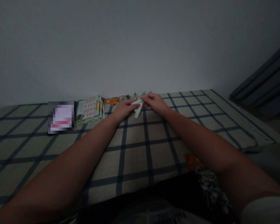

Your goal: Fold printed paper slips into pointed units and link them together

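Observation:
Out over the checked cloth, both arms reach forward and the hands meet at a small piece of folded paper (pixel 137 112), pale with coloured print. My left hand (pixel 124 109) pinches it from the left, thumb on top. At its upper right, the fingertips of my right hand (pixel 154 102) are closed on the same paper. Just behind the hands lie several folded paper pieces (pixel 135 95), partly hidden by the fingers. Another small folded piece (pixel 122 98) rests behind my left hand.
A stack of printed sheets (pixel 88 109) lies left of my left hand. Beside it is a blurred-out dark-edged object (pixel 62 118). The checked cloth (pixel 135 149) covers the surface, against a grey wall (pixel 140 46). More crumpled or folded paper (pixel 212 189) is near my lap, at right.

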Demonstrator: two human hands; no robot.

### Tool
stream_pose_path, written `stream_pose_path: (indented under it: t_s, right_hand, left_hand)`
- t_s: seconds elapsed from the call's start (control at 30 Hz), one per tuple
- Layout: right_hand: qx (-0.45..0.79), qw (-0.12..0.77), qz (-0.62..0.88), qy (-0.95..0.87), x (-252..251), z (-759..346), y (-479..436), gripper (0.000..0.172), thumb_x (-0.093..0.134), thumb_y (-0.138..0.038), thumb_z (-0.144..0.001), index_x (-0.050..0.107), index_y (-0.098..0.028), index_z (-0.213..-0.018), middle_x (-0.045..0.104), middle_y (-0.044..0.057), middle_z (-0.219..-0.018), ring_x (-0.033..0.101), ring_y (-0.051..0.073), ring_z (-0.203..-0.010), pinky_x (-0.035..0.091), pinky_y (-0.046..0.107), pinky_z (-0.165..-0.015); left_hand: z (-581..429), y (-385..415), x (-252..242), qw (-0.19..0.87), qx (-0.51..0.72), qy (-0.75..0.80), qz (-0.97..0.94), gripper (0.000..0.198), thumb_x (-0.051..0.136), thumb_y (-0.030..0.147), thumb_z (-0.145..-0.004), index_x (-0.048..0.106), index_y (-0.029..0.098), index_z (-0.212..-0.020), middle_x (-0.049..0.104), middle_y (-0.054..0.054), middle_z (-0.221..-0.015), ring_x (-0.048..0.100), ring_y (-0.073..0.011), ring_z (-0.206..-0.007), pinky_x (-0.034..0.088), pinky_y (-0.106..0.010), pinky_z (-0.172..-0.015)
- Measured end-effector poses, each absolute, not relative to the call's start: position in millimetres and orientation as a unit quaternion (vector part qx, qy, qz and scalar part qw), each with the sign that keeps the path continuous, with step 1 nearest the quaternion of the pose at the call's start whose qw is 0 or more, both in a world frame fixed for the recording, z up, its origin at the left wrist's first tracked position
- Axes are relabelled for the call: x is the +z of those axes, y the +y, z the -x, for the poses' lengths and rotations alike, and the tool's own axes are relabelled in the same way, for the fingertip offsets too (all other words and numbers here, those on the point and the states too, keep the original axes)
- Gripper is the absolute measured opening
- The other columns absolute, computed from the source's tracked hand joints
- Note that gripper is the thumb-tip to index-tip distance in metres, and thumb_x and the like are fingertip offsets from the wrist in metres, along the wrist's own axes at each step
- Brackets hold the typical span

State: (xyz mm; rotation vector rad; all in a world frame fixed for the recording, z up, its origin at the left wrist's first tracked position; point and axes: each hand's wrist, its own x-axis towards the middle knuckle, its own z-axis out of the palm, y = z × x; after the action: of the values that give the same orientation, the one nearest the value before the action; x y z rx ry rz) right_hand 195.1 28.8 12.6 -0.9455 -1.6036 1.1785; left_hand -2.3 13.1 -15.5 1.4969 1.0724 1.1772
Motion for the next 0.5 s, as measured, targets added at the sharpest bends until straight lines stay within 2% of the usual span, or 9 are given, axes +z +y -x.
stream_pose_path:
  t_s: [0.23,0.4,0.5]
  right_hand:
    - [0.497,0.443,0.386,-0.638,8.6,-194.0,34.1,0.035,0.070,-0.038,-0.101,0.062,-0.018,-0.075,0.064,-0.002,-0.066,0.057,0.009,-0.057,0.050,0.020,-0.059]
    - [0.497,0.431,0.361,-0.661,6.1,-195.1,35.1,0.027,0.074,-0.030,-0.097,0.064,-0.017,-0.075,0.067,-0.001,-0.069,0.060,0.009,-0.059,0.052,0.021,-0.061]
    - [0.494,0.430,0.363,-0.663,6.7,-194.8,34.5,0.025,0.073,-0.023,-0.097,0.062,-0.017,-0.075,0.066,-0.002,-0.066,0.059,0.009,-0.058,0.052,0.021,-0.060]
  left_hand:
    - [0.6,13.7,-13.0,0.437,0.484,0.424,-0.628,0.042,0.082,0.056,-0.075,0.078,0.016,-0.086,0.067,-0.002,-0.072,0.051,-0.0125,-0.061,0.038,-0.026,-0.058]
    - [1.6,17.0,-17.0,0.443,0.481,0.411,-0.635,0.048,0.082,0.062,-0.076,0.077,0.016,-0.089,0.068,-0.003,-0.077,0.053,-0.0130,-0.064,0.042,-0.026,-0.063]
    - [2.7,17.7,-19.3,0.433,0.453,0.421,-0.656,0.047,0.078,0.063,-0.079,0.075,0.017,-0.084,0.063,-0.001,-0.069,0.049,-0.0124,-0.060,0.036,-0.026,-0.059]
